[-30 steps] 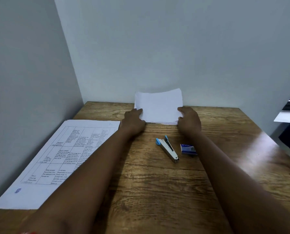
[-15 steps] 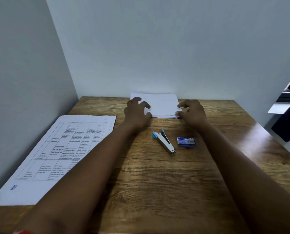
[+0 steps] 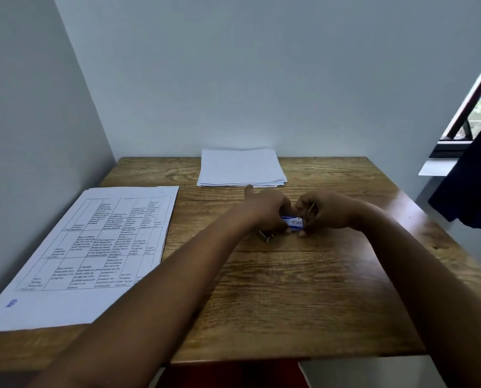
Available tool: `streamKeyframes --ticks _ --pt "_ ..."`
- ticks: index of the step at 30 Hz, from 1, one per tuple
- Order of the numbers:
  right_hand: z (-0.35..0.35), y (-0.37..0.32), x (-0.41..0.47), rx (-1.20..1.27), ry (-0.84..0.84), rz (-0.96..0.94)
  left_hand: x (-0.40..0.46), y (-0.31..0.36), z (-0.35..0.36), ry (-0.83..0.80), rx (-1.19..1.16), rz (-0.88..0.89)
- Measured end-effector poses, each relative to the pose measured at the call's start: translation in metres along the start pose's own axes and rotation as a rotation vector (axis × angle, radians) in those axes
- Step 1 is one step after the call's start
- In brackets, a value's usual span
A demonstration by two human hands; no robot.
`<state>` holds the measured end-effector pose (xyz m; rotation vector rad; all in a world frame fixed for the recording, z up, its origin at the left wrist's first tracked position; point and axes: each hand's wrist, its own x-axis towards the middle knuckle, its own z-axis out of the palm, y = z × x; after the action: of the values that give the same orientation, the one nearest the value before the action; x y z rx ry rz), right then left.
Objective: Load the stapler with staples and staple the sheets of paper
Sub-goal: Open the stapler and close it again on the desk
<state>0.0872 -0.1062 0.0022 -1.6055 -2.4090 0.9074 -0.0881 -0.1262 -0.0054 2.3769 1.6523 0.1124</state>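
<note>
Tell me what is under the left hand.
Under the left hand lies the stapler; only its metal near end shows, the rest is covered. The hand also grips the blue staple box, which the right hand holds too.

— Where are the arms?
— Both forearms reach forward and converge mid-table, bare to the elbow.
— And the left hand (image 3: 267,210)?
— Knuckles up, fingers curled down in a grip, one finger sticking out forward.
— The right hand (image 3: 324,212)?
— Facing the left, nearly touching it, thumb and fingertips pinched together, wrist slightly raised
</note>
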Motion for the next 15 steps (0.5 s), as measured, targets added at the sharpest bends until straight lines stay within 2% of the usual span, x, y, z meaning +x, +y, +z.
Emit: streamKeyframes --ticks 5,12,15 --pt "0.001 0.008 -0.003 0.019 0.098 0.011 0.01 0.001 -0.001 0.072 -0.076 0.039" --pt "-0.015 0.029 0.013 0.221 0.499 0.158 0.043 0.024 0.011 0.391 -0.413 -0.004" --pt "-0.022 0.041 0.027 0.343 0.623 0.207 0.067 0.04 0.012 0.417 -0.636 -0.081"
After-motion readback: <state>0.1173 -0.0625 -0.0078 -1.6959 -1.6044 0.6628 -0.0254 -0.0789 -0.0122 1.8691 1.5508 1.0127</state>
